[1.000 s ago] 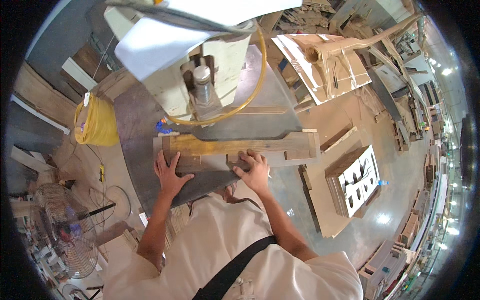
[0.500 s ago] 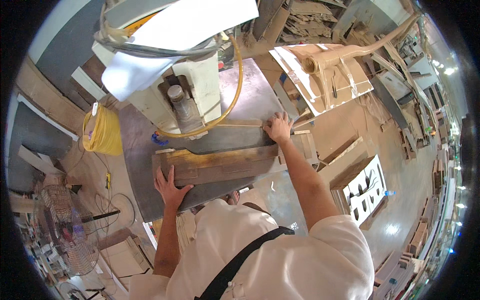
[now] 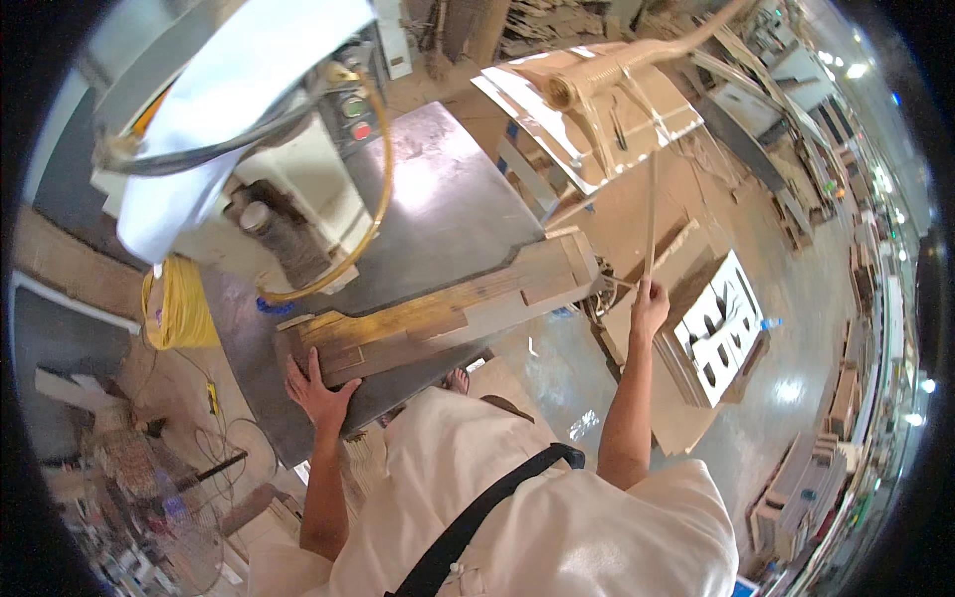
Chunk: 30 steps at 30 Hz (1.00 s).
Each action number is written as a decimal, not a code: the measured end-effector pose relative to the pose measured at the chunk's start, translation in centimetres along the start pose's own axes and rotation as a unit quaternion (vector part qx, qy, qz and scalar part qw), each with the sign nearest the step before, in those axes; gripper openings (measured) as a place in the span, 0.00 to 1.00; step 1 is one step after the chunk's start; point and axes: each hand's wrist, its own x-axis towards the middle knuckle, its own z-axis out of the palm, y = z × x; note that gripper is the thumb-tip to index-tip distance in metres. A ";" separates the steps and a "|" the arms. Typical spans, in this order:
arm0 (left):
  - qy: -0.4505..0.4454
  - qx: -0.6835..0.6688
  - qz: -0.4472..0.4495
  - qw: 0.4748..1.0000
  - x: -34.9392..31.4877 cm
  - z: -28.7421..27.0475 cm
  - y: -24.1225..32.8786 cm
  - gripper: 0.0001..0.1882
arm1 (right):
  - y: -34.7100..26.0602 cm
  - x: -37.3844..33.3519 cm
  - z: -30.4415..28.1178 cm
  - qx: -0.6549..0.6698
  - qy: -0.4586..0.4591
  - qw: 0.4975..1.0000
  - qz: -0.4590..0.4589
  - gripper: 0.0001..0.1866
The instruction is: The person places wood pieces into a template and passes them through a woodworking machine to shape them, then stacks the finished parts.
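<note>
A long wooden jig (image 3: 438,316) with stepped blocks and a yellowed curved edge lies across the dark metal machine table (image 3: 438,189). My left hand (image 3: 320,396) rests at the jig's left end, fingers spread over its near edge. Off the table's right side, my right hand (image 3: 652,306) is closed around a thin wooden strip (image 3: 651,214), which points away from me. Beyond the jig stands the pale machine head (image 3: 308,189) with a dusty spindle (image 3: 261,221), partly covered by a white sheet (image 3: 249,80).
A yellow hose (image 3: 386,189) curves in front of the machine head. Green and red buttons (image 3: 358,117) are behind it. A ribbed duct (image 3: 572,90) crosses a brown board at the far right. A yellow bag (image 3: 179,308) and a caged fan (image 3: 149,497) stand left; stacked panels (image 3: 721,328) sit right.
My right hand has left the strip's place on the table and swung right and nearer, now holding the strip clear of it. My left hand stays on the jig. The view has shifted.
</note>
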 end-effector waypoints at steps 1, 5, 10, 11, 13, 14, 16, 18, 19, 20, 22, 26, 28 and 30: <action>-0.012 0.002 -0.009 1.000 0.3 0.2 0.3 0.59 | 4.6 -1.1 -1.3 0.000 0.022 1.000 0.020 0.25; -0.044 0.025 -0.017 0.999 -0.1 0.2 0.3 0.57 | 14.6 -11.1 -4.2 -0.044 -0.042 0.974 0.217 0.27; -0.015 0.073 0.035 0.997 0.0 0.0 -0.2 0.57 | 17.3 -22.4 -4.6 0.010 -0.168 0.867 0.470 0.17; -0.012 0.081 0.037 0.996 0.0 0.2 -0.5 0.57 | 18.0 -23.7 -4.4 0.002 -0.183 0.855 0.485 0.13; -0.006 0.090 0.036 0.995 -0.1 0.6 -0.5 0.58 | 18.8 -24.3 -3.8 0.010 -0.189 0.838 0.512 0.09; -0.008 0.094 0.036 0.995 -0.1 0.6 -0.7 0.58 | 19.2 -24.5 -3.4 0.014 -0.197 0.834 0.515 0.09; -0.010 0.100 0.031 0.995 -0.1 0.6 -0.7 0.58 | 20.0 -23.5 -2.5 0.034 -0.190 0.830 0.523 0.08; -0.012 0.090 0.028 0.996 -0.1 0.3 -0.8 0.58 | 19.5 -20.6 -0.7 0.009 -0.174 0.849 0.498 0.11; -0.012 0.080 0.029 0.996 0.0 0.2 -0.6 0.58 | 20.0 -18.3 -0.4 0.022 -0.195 0.859 0.472 0.13; -0.009 0.084 0.027 0.996 0.0 0.2 -0.8 0.58 | 19.8 -15.9 0.0 0.042 -0.190 0.873 0.447 0.14; -0.006 0.086 0.030 0.996 0.2 0.7 -0.7 0.59 | 19.2 -9.9 0.9 0.076 -0.167 0.874 0.450 0.14; -0.027 0.054 0.033 0.998 0.6 0.7 0.5 0.59 | 19.3 2.6 -1.1 -0.113 -0.097 0.932 0.330 0.20; -0.008 0.069 0.026 0.997 -0.3 0.0 -0.7 0.58 | 11.0 4.6 -0.6 -0.170 -0.132 0.934 0.287 0.22; -0.002 0.067 0.037 0.997 -0.1 0.1 -0.5 0.58 | 7.1 6.5 -2.1 -0.206 -0.103 0.936 0.267 0.27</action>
